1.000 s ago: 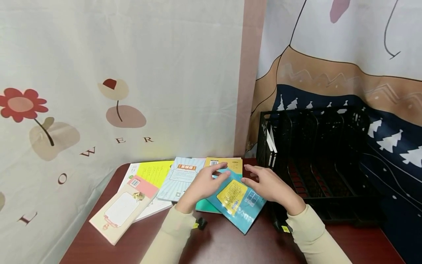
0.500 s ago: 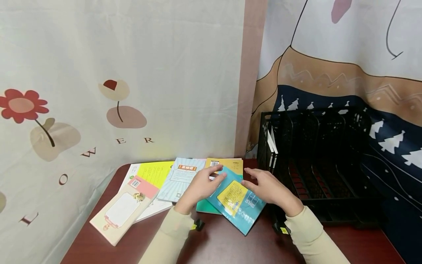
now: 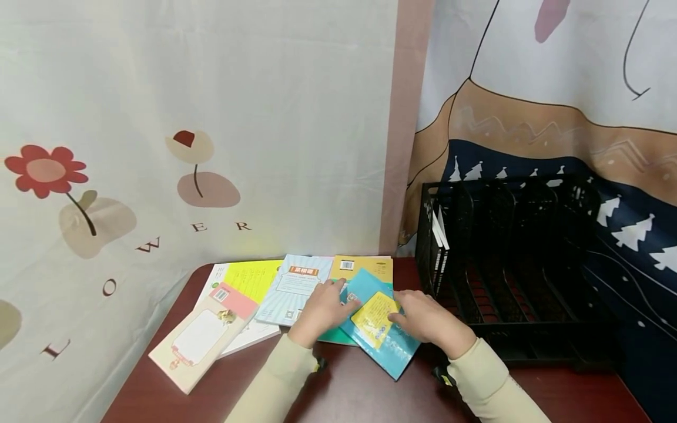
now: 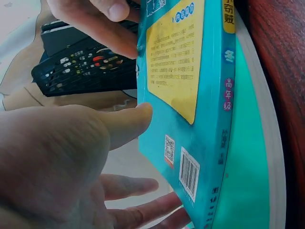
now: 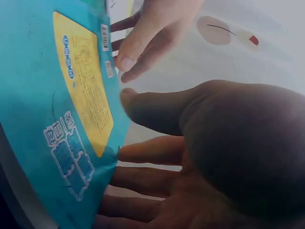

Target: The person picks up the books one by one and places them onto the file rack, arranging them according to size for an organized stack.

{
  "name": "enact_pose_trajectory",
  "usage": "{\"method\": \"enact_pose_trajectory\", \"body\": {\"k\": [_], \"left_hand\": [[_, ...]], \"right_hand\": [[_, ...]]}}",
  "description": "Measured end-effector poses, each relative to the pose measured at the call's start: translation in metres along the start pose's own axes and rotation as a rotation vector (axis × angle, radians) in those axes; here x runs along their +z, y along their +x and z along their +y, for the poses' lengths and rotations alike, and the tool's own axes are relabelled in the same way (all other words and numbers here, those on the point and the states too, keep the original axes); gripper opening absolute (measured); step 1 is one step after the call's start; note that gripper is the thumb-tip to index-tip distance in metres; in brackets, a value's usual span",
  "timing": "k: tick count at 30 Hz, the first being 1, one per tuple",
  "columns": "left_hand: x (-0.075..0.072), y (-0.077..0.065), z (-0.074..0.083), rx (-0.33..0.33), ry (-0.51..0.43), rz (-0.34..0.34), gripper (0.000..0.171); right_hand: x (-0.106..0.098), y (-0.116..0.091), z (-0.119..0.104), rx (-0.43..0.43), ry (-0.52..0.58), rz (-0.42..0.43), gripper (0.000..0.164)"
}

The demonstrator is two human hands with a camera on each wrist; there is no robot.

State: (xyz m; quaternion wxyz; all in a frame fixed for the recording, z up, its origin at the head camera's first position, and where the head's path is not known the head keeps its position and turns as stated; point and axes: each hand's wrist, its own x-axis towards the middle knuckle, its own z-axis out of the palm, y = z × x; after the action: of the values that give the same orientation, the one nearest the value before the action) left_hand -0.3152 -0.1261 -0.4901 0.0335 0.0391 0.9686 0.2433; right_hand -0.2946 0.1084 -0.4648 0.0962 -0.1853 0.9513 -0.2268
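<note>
A blue book [image 3: 376, 341] with a yellow text panel lies slantwise on top of a green-and-ochre book [image 3: 365, 267] on the table. My left hand [image 3: 324, 308] is at its left edge. In the left wrist view the left thumb [image 4: 128, 125] stands over the cover, with the other fingers by the far edge. My right hand [image 3: 432, 322] is at the opposite edge. The right wrist view shows the right fingers [image 5: 147, 181] at the blue book's edge, fairly straight, the thumb apart from them. Whether either hand bears on the book is unclear.
A light blue book [image 3: 285, 296], a cream-and-pink book [image 3: 203, 338] and a bright yellow sheet or cover [image 3: 254, 277] overlap on the left. A black divided rack [image 3: 508, 322] stands on the right, with thin white books [image 3: 438, 238] in its leftmost slot. Patterned curtains hang behind.
Both hands have come down from above the blue book to its two side edges. The other books and the rack stay as they were; the head view has shifted slightly.
</note>
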Motion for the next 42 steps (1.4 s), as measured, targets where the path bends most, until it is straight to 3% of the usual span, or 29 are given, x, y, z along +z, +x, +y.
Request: {"method": "enact_pose_trajectory", "body": {"k": [10,17,25,32,35,38,42], "left_hand": [[0.009,0.005,0.007,-0.073,0.038,0.001,0.087],[0.007,0.011,0.000,-0.117,-0.081,-0.033,0.083],[-0.020,0.003,-0.003,0.009,-0.287,-0.065,0.073],[-0.051,-0.010,-0.006,0.095,-0.444,-0.028,0.044],[-0.062,-0.015,-0.009,0.118,-0.520,0.003,0.053],[-0.071,-0.020,-0.009,0.161,-0.597,0.036,0.062],[-0.078,-0.022,-0.003,0.232,-0.683,0.061,0.056]], "right_hand": [[0.005,-0.004,-0.001,0.022,-0.066,-0.066,0.062],[0.007,-0.002,-0.003,0.020,-0.056,-0.062,0.064],[-0.003,-0.002,0.000,-0.022,0.084,0.053,0.070],[-0.021,-0.007,0.004,-0.033,0.115,0.204,0.072],[-0.026,-0.009,0.005,-0.028,0.143,0.250,0.074],[-0.031,-0.008,0.005,0.000,0.222,0.279,0.080],[-0.043,-0.007,0.006,0.078,0.421,0.312,0.090]]}}
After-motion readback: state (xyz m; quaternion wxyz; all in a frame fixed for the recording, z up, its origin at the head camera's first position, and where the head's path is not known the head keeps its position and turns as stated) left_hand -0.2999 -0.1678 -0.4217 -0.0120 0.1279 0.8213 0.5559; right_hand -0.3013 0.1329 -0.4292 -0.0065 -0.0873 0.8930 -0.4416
